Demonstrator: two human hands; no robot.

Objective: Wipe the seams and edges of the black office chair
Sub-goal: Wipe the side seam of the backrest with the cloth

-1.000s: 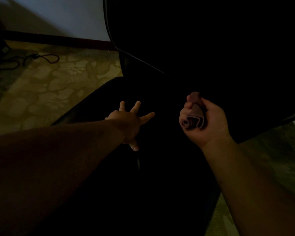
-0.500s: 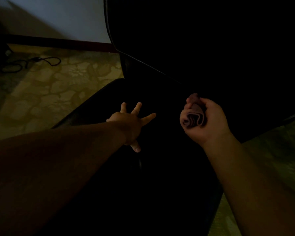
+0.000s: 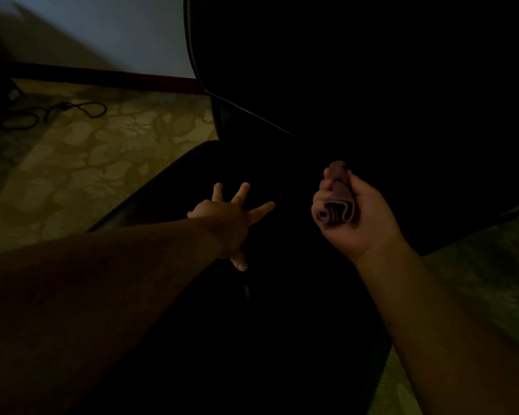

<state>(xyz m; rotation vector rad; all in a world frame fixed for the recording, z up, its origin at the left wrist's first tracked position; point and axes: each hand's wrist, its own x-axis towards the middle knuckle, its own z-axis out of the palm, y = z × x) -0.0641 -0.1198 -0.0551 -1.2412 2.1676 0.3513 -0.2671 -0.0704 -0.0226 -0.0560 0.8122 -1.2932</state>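
Little has moved since a sec ago: both hands sit a touch lower in view, cable on the floor a bit higher/right, so mostly the head camera shifting. Poses unchanged.

Very dim room. Black office chair (image 3: 357, 85) fills centre and right; backrest upper right, seat below it, both nearly lost in shadow. Only a thin pale line of piping along the backrest's left and lower edge reads clearly. Seams on the seat: can't make out. Chair base hidden, backrest top cut off by the frame.

Left hand (image 3: 231, 223) reaches across the seat, fingers straight and spread wide, thumb pointing back toward the person. Looks to rest on the seat surface, but contact hard to confirm in the dark. Holds nothing.

Right hand (image 3: 354, 217) is raised over the seat, just beside the backrest's lower edge, fingers curled tight round a rolled cloth (image 3: 339, 205). Cloth pinkish-purple, rolled end facing the camera, other end poking out above the fingers. Whether cloth touches the chair: can't tell.

Both forearms run out of frame at the bottom.

Patterned carpet (image 3: 87, 163) left, w/ a strip also lower right. Dark cable (image 3: 57, 112) looped on it far left. Dark skirting board (image 3: 102, 76) under a pale wall (image 3: 117, 34). Top-left corner blurred, black shape there unreadable.
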